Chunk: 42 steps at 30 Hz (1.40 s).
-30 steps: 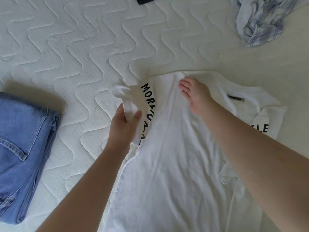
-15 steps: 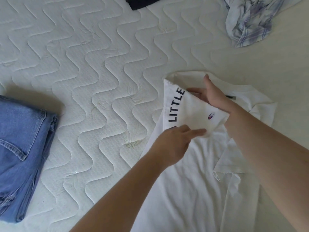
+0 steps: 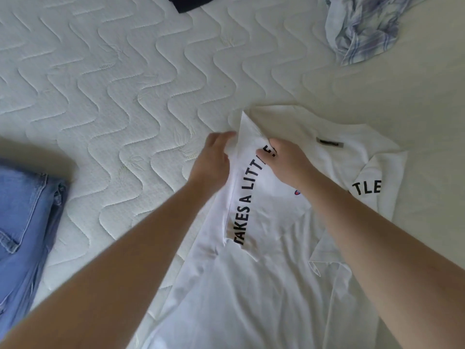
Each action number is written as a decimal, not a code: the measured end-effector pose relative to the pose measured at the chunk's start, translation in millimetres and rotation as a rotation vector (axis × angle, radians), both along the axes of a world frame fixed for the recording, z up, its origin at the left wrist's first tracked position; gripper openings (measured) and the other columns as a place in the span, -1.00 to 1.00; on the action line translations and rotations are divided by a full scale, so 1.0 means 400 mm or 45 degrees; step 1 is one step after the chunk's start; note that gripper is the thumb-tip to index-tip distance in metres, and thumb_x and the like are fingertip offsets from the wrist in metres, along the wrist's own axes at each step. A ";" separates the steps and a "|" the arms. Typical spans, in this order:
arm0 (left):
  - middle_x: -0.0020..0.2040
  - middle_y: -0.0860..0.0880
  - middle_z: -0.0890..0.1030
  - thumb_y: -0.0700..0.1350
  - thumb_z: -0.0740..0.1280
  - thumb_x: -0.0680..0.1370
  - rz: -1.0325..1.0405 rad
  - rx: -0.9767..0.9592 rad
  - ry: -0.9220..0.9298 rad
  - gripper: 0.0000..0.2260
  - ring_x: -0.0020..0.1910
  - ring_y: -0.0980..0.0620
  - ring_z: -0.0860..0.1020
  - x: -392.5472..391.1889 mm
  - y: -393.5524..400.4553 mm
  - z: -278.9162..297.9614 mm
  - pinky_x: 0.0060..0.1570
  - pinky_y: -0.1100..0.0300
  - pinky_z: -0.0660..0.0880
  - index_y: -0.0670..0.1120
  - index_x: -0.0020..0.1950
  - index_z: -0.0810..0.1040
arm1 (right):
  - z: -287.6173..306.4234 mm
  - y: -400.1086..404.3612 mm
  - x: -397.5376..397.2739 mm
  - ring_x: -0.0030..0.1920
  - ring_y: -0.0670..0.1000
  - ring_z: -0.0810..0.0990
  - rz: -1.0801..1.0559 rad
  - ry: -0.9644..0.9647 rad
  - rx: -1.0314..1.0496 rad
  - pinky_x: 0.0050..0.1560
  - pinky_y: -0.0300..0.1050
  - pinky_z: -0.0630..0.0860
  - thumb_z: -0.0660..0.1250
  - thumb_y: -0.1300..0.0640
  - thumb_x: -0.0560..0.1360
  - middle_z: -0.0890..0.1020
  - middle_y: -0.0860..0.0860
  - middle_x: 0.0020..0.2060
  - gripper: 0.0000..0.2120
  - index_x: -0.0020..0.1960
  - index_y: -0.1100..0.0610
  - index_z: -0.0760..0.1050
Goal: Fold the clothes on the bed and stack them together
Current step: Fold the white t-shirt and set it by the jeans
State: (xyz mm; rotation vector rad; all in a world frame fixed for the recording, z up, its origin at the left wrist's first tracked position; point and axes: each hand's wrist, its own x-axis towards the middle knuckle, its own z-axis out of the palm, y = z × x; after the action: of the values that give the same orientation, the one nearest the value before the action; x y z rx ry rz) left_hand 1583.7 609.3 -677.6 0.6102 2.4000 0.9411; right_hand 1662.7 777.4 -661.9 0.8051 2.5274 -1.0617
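A white T-shirt (image 3: 274, 280) with black lettering lies on the quilted mattress (image 3: 113, 102), collar label toward the far side. Its left side is folded inward, so a strip reading "TAKES A LITTLE" runs along the fold. My left hand (image 3: 214, 159) pinches the outer edge of that fold near the shoulder. My right hand (image 3: 286, 162) presses flat on the folded flap just beside it, covering the last letters. The right sleeve, also printed, lies spread at the right.
Folded blue jeans (image 3: 22, 227) sit at the left edge. A crumpled blue-and-white plaid shirt (image 3: 359, 28) lies at the top right. A dark garment (image 3: 191, 2) peeks in at the top edge. Bare mattress stretches between them.
My left hand carried the left sleeve over onto the shirt body, then went back to the fold's outer edge. My right hand shifted from the collar onto the flap.
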 end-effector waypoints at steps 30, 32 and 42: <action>0.16 -0.09 0.50 -0.07 0.29 0.61 -0.328 -0.215 0.262 -0.77 -0.11 0.02 0.53 -0.070 0.081 0.028 -0.09 0.16 0.47 -0.08 0.25 0.47 | -0.023 0.048 0.228 0.01 0.06 0.61 -0.115 -0.230 -0.021 0.01 -0.05 0.52 0.46 -0.26 0.37 0.66 0.00 -0.03 -0.50 0.07 0.12 0.55; 0.15 -0.09 0.51 -0.06 0.29 0.62 -0.247 -0.201 0.193 -0.77 -0.13 0.06 0.49 -0.018 0.027 0.022 -0.10 0.19 0.44 -0.10 0.25 0.46 | 0.002 0.062 0.244 -0.04 0.04 0.60 -0.014 -0.275 -0.033 -0.19 -0.14 0.42 0.55 -0.11 0.34 0.65 -0.02 -0.07 -0.61 0.03 0.07 0.55; 0.11 -0.04 0.59 0.04 0.30 0.60 0.192 -0.283 -0.064 -0.71 0.05 0.03 0.56 0.169 -0.166 -0.011 -0.05 0.21 0.38 -0.06 0.26 0.46 | 0.019 0.076 0.245 0.04 0.18 0.54 -0.230 -0.065 0.293 -0.04 -0.10 0.44 0.44 0.10 0.46 0.61 0.07 -0.03 -0.74 0.11 0.12 0.53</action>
State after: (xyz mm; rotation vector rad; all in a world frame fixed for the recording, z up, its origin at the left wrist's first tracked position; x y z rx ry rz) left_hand 1651.3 542.8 -682.0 0.3233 2.4869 0.7251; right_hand 1760.6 807.8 -654.4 1.1262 2.6040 -0.7963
